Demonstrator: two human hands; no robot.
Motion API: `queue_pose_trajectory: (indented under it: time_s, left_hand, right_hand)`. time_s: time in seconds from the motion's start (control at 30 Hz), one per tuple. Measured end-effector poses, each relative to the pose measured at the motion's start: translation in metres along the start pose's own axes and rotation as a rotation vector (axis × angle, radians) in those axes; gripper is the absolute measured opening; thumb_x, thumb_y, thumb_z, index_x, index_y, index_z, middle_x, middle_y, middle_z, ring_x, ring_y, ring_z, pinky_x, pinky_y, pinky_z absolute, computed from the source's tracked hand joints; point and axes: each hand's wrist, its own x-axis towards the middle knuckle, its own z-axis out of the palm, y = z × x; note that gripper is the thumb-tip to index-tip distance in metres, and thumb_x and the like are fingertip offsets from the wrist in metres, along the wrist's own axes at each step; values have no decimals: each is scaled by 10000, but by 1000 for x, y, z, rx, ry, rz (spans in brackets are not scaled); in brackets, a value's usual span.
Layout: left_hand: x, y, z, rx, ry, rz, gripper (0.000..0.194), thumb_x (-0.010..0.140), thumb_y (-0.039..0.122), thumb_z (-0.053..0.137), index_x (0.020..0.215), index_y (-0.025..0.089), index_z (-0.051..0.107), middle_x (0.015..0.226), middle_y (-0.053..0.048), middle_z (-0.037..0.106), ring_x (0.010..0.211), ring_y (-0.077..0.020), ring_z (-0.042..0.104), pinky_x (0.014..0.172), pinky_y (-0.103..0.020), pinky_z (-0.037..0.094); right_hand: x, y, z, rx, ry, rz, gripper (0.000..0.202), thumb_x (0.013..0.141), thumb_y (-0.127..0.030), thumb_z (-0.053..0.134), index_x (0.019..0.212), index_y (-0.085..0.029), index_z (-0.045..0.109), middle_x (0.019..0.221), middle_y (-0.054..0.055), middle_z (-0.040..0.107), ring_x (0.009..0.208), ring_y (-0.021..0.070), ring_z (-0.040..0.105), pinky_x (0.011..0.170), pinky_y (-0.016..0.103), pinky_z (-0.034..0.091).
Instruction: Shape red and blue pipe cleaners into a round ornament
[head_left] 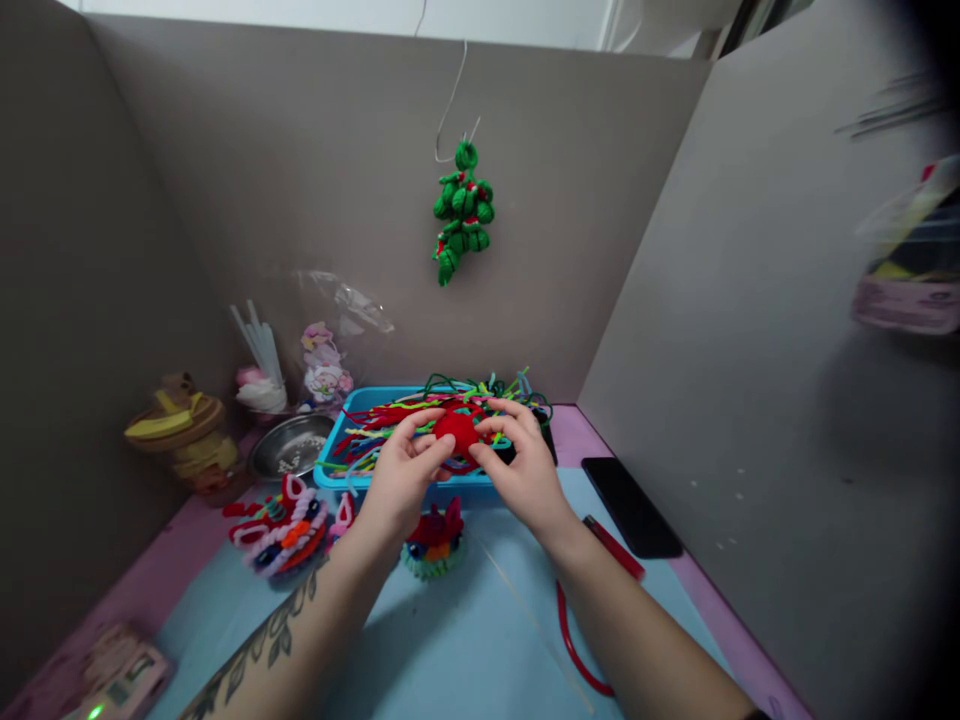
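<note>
My left hand (pixel 405 470) and my right hand (pixel 525 468) pinch a rounded red pipe-cleaner piece (pixel 456 432) between them, one on each side. They hold it up in front of a blue tray (pixel 326 470) full of loose pipe cleaners in many colours. Below my hands, a small lion-head figure (pixel 435 545) in red and mint green stands on the table mat. Another, larger lion head (pixel 281 530) with lilac trim lies to the left. A pink figure (pixel 343 520) is partly hidden by my left forearm.
A black phone (pixel 632 507), a red tool (pixel 619 548) and a red pipe cleaner (pixel 574 645) lie at right. At left are a metal bowl (pixel 291 447), a tan pot (pixel 199 440) and a pink device (pixel 124 675). A green ornament (pixel 463 215) hangs above; grey panels (pixel 300 150) enclose the table.
</note>
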Motion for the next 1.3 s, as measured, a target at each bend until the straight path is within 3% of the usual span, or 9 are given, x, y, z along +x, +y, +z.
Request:
queue_pose_trajectory:
  time_s: [0.13, 0.27, 0.6, 0.8, 1.0, 1.17, 1.3]
  left_hand:
    - [-2, -1, 2, -23, -28, -17, 554, 629, 339, 762, 1110, 168, 546, 794, -26, 662, 568, -83, 568, 526, -188, 460]
    - [-5, 1, 3, 9, -52, 14, 573, 653, 340, 744, 1168, 188, 544, 724, 2, 651, 598, -97, 584, 538, -185, 459]
    - [-5, -2, 0, 132, -146, 20, 575, 689, 333, 710, 1204, 157, 521, 780, -39, 667, 604, -104, 580, 517, -182, 418]
    - [-5, 7, -1, 183, -155, 25, 593, 694, 332, 701, 1220, 148, 499, 729, -27, 645, 593, -111, 570, 524, -197, 425]
    - [-6, 14, -1, 284, -173, 94, 586, 703, 297, 681, 1243, 166, 495, 613, 9, 599, 548, -122, 546, 526, -220, 423]
    - [-6, 19, -5, 333, -177, 88, 623, 680, 271, 688, 1262, 170, 489, 498, 67, 484, 445, -88, 430, 445, -190, 299]
    - [-5, 22, -9, 352, -228, 80, 639, 687, 262, 674, 1281, 171, 460, 516, 65, 492, 449, -83, 408, 449, -191, 266]
  right_hand:
    - [-3, -4, 0, -133, 87, -122, 77, 757, -227, 640, 832, -247, 649, 1128, 71, 552, 1133, 247, 477, 984, 466, 362]
    - [-3, -6, -1, -152, 100, -154, 51, 770, -232, 633, 802, -252, 667, 1117, 70, 563, 1123, 250, 484, 975, 477, 369]
    - [4, -2, -7, 127, -27, 131, 80, 668, -225, 697, 623, -216, 630, 1115, 60, 574, 1113, 236, 523, 992, 419, 353]
    - [6, 3, -5, 242, -103, 274, 90, 633, -270, 719, 664, -208, 662, 1147, 77, 562, 1165, 237, 495, 999, 391, 348]
    - [4, 2, -4, 229, -128, 279, 115, 645, -282, 707, 608, -195, 642, 1156, 83, 554, 1159, 246, 496, 1003, 419, 333]
    - [3, 3, -3, 308, -226, 274, 167, 709, -296, 641, 600, -181, 588, 1203, 92, 532, 1163, 236, 493, 959, 397, 370]
    - [1, 1, -2, 343, -277, 273, 229, 744, -317, 602, 573, -180, 534, 1218, 90, 518, 1195, 237, 463, 944, 383, 374]
